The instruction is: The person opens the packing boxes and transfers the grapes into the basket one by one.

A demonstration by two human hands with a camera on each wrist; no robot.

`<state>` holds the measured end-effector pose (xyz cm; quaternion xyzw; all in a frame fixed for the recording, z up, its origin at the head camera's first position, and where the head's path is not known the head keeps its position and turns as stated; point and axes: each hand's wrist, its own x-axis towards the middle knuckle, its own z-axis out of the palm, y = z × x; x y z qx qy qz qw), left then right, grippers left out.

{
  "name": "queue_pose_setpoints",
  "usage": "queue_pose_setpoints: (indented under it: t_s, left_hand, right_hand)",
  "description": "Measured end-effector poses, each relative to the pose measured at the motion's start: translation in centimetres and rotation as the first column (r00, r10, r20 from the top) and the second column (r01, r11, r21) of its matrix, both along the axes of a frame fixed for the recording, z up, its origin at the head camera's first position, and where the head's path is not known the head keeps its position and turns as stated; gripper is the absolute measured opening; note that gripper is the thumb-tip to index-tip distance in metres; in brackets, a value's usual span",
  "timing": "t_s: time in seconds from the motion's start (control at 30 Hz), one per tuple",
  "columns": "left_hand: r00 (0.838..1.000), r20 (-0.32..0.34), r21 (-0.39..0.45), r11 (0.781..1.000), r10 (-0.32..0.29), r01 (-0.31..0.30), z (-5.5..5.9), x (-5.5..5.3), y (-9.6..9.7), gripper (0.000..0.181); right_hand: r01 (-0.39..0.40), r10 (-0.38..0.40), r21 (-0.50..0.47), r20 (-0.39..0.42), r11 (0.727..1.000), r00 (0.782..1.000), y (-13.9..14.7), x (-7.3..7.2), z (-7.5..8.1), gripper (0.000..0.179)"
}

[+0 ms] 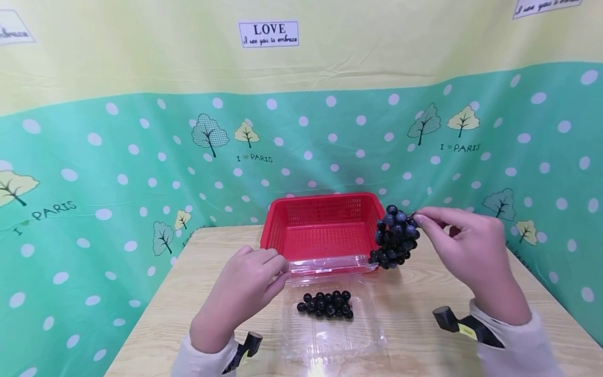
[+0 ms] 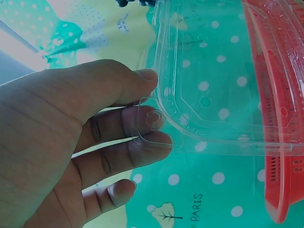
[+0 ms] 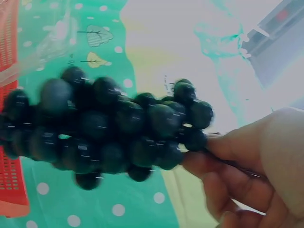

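Note:
My right hand (image 1: 471, 246) pinches the stem of a dark bunch of grapes (image 1: 397, 238), which hangs raised beside the red basket's right end. Seen from the right wrist, the bunch (image 3: 109, 126) stretches away from the thumb and fingertips. With thumb and fingers, my left hand (image 1: 247, 285) holds the corner tab of a clear plastic lid (image 2: 209, 95), tilted up. The lid belongs to a clear clamshell box (image 1: 330, 337) on the table. Inside the box base lies a smaller bunch of black grapes (image 1: 327, 305).
A red plastic basket (image 1: 325, 248) with slotted walls stands behind the box, partly overlapped by the lid. The wooden table (image 1: 160, 335) meets a green and yellow printed curtain (image 1: 301, 131) at the back and sides. A strapped camera sits on each wrist.

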<state>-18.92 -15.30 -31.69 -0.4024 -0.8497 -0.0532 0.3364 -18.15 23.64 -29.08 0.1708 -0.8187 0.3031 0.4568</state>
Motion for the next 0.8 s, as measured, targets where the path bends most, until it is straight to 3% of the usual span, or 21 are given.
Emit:
queue_pose_setpoints:
  t_s: [0.2,0.43,0.63,0.8]
  left_hand:
    - [1.000,0.001,-0.003,1.000,0.009,-0.009,0.0,0.1,0.0,0.011]
    - [1.000,0.015,-0.008,1.000,0.024,-0.024,0.0,0.1,0.0,0.017]
    - [0.999,0.020,-0.010,1.000,0.026,-0.026,0.1,0.1,-0.1,0.015]
    - [0.999,0.019,-0.015,1.000,0.026,-0.025,0.1,0.1,-0.1,0.014]
  right_hand:
    - [-0.007,0.003,-0.092,-0.039,0.996,0.999,-0.4,-0.9,-0.7,0.012]
    - [0.005,-0.010,-0.128,-0.032,0.992,0.999,-0.6,-1.7,-1.2,0.011]
    - [0.045,-0.046,-0.180,-0.003,0.983,0.999,-0.9,-2.1,-1.4,0.010]
    - [0.043,-0.031,-0.246,0.050,0.968,0.998,-1.1,-2.4,-1.7,0.013]
